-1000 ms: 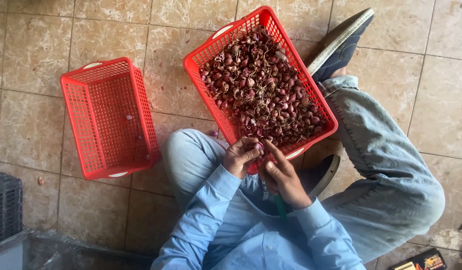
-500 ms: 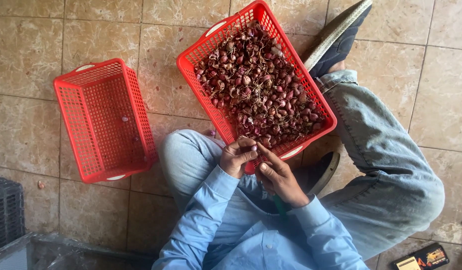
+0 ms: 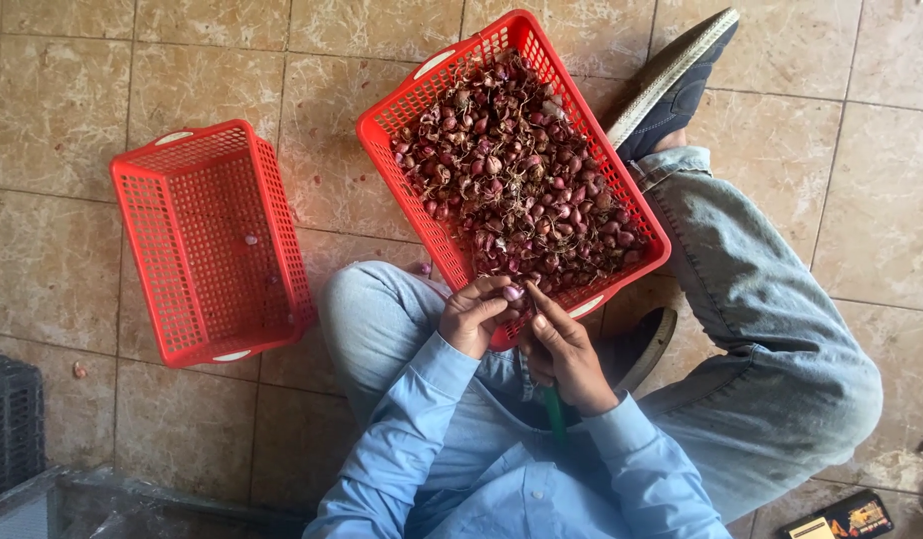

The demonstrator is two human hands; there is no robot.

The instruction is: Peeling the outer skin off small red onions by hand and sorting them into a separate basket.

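Note:
I sit on a tiled floor with a red plastic basket (image 3: 402, 120) full of small reddish-purple shallots (image 3: 521, 190) between my legs. My left hand (image 3: 473, 314) holds a single shallot (image 3: 512, 292) at the basket's near edge. My right hand (image 3: 561, 351) is closed on a green-handled knife (image 3: 553, 414), its fingers touching the same shallot. Both hands meet just over the basket's near rim.
A second red basket (image 3: 142, 230), nearly empty with one small piece inside, stands on the floor to the left. A dark crate (image 3: 10, 424) is at the lower left edge. A small dark packet (image 3: 846, 517) lies at the lower right. My shoe (image 3: 676, 80) rests beside the full basket.
The view has shifted slightly. My hands stay together at the basket's near rim, working the same shallot with small finger movements.

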